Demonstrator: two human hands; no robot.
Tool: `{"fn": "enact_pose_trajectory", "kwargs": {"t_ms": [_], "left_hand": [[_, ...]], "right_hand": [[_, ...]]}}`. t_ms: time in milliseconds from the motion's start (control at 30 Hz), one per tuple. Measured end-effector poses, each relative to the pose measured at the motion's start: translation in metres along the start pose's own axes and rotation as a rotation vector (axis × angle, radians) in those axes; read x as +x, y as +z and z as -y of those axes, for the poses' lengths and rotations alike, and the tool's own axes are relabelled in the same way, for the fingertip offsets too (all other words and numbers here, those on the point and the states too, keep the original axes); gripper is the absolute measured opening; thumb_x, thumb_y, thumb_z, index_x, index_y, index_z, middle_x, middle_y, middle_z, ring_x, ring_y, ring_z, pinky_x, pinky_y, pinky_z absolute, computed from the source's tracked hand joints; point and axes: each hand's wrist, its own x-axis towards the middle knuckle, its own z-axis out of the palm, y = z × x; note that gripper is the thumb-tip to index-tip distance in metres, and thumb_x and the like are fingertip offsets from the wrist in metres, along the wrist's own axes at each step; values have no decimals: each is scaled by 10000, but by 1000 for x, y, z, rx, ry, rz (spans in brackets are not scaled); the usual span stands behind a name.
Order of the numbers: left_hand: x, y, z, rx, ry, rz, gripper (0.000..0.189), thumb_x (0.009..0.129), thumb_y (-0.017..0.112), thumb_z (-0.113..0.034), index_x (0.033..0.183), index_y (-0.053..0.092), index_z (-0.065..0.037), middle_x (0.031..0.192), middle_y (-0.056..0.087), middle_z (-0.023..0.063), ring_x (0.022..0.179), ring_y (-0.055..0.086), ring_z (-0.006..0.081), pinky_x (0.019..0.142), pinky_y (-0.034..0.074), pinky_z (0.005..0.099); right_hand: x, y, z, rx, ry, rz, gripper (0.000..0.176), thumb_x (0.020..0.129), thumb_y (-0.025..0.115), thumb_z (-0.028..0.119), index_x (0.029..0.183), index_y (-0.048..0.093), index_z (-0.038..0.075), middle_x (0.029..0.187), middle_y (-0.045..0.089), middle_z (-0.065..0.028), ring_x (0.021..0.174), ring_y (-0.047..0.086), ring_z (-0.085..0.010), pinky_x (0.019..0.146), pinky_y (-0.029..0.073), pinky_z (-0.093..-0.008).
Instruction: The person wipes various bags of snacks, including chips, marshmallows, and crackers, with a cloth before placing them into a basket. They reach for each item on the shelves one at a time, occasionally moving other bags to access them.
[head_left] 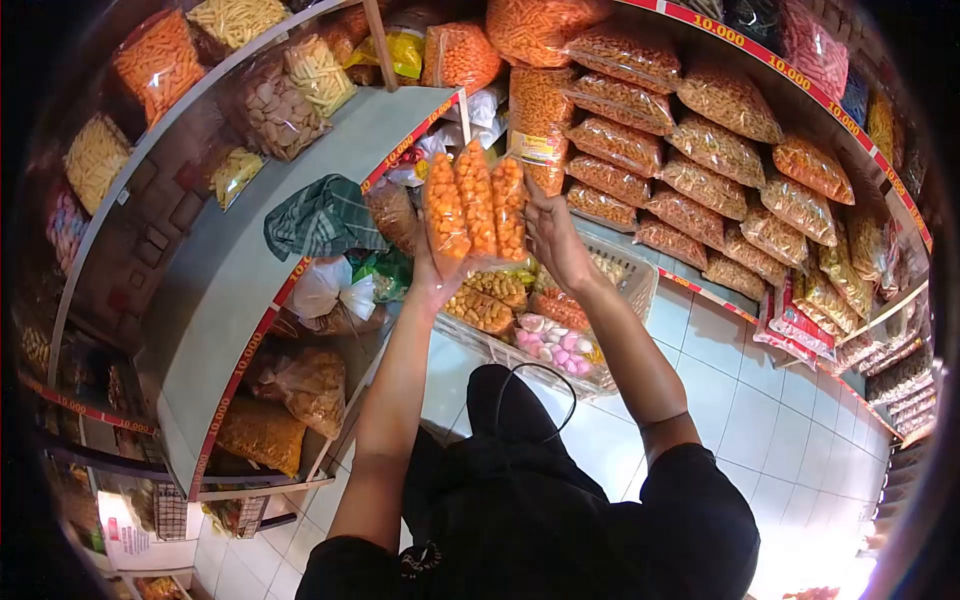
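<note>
Three slim clear bags of orange snacks (476, 205) stand upright side by side, raised in front of the shelves. My left hand (436, 272) is closed around the lower left side of the group. On the other side, my right hand (553, 235) grips the rightmost bag, its fingers partly hidden behind it. Below the bags is a plastic crate (640, 315) holding several snack packs, among them a bag of pink and white sweets (553, 343).
A grey shelf (215, 300) curves along the left, with a dark green checked cloth (325, 220) on its edge. Stacked snack bags (715, 150) fill the right shelving. Pale floor tiles (745, 390) lie below.
</note>
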Motion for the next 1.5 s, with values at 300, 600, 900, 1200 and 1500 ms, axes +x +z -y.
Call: {"fn": "enact_pose_trajectory", "kwargs": {"t_ms": [300,600,900,1200,1500], "left_hand": [[23,-9,36,270,31,-78,724,999,493,-582,1496,381,-67,1462,485,116,1311,523,233,1069,455,390],[44,-8,39,727,114,-314,610,968,612,-536,1276,528,-17,1175,618,97,1115,569,174,997,424,322],[133,-86,84,1118,-122,-330,653,980,558,-566,1184,599,53,1080,655,196,1040,643,278,906,497,399],[174,-137,108,473,-553,-377,558,1050,422,-437,1446,378,-47,1324,502,175,1082,623,344,968,529,458],[179,-161,109,251,-593,-576,830,978,443,-574,1576,156,-74,1516,316,261,1341,397,428,1139,338,508]], "right_hand": [[6,-24,-18,-432,-146,-143,1069,784,842,476,1468,239,-83,1359,537,-217,1249,554,-265,1084,426,-381],[63,-87,-94,-381,-24,-244,1203,737,854,469,1514,131,-97,1382,503,-266,1267,536,-313,1073,439,-384],[131,-144,-113,-620,55,-263,1220,700,897,394,1521,129,-79,1394,504,-255,1279,530,-319,1095,421,-377],[207,-208,-222,-1145,129,-53,1403,597,891,548,1575,43,9,1429,439,-360,1311,497,-442,1078,443,-433],[207,-148,-267,-1605,238,158,1331,605,870,572,1581,115,72,1431,427,-266,1275,497,-434,1046,471,-460]]}}
